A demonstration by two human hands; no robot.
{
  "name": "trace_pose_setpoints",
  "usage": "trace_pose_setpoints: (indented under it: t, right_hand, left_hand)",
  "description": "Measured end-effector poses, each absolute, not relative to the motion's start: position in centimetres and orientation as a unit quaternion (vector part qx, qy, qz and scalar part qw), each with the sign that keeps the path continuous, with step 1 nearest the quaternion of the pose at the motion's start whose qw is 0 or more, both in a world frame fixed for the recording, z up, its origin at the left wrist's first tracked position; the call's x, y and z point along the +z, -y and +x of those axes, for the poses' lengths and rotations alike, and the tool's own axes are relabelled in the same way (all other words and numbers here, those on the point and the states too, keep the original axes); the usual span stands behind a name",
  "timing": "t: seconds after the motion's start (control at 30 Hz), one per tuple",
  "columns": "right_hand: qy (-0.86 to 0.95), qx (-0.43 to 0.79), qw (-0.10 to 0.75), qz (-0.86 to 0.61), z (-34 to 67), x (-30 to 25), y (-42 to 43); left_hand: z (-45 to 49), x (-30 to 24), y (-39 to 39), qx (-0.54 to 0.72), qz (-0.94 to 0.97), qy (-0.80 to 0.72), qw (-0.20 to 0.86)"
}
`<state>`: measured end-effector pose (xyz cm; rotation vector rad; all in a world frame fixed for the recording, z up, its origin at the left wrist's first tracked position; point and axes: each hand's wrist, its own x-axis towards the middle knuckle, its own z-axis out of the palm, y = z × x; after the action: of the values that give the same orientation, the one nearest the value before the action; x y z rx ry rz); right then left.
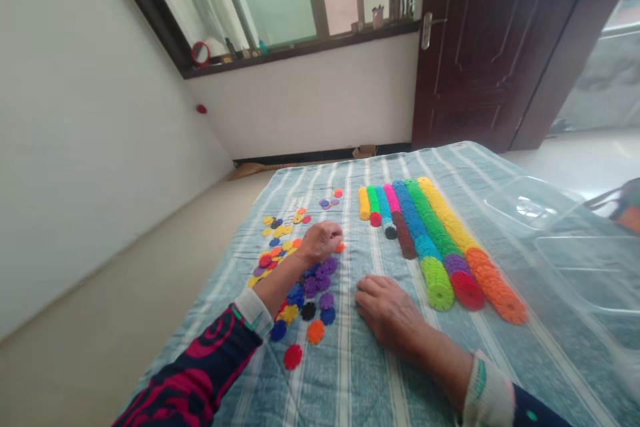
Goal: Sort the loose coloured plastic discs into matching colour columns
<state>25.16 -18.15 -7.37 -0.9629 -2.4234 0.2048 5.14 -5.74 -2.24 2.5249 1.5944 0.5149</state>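
Observation:
My left hand [321, 242] is over the far right part of a loose pile of notched plastic discs, its fingers pinched together. Anything inside that pinch is hidden. An orange disc [340, 248] lies just under its fingertips, and purple discs [320, 273] spread below the palm. My right hand [387, 310] rests palm down on the striped cloth [370, 373], fingers loosely bent and holding nothing visible. It lies between the loose discs and several stacked rows of discs lying on their sides, among them a lime green stack [439, 285], a red stack [469, 290] and an orange stack [497, 287].
Two clear plastic containers stand on the right: a far box [533, 203] and a nearer box [590, 273]. Single discs, such as a red disc [293, 356], lie near the front. Beyond the bed are a white wall [320, 100] and a dark door [480, 47].

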Motion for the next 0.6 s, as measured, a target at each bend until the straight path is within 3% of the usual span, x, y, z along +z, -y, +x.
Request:
trace_pose_setpoints:
  t: [0.27, 0.6]
  right_hand:
    - [0.890, 0.084, 0.296, -0.337, 25.6, -7.7, 18.5]
    - [0.891, 0.084, 0.305, -0.326, 25.9, -7.8, 18.6]
  left_hand:
    - [-3.0, 1.3, 12.6, 0.088, 0.794, -0.590, 0.116]
    - [-5.7, 1.9, 17.3, 0.021, 0.747, -0.638, 0.185]
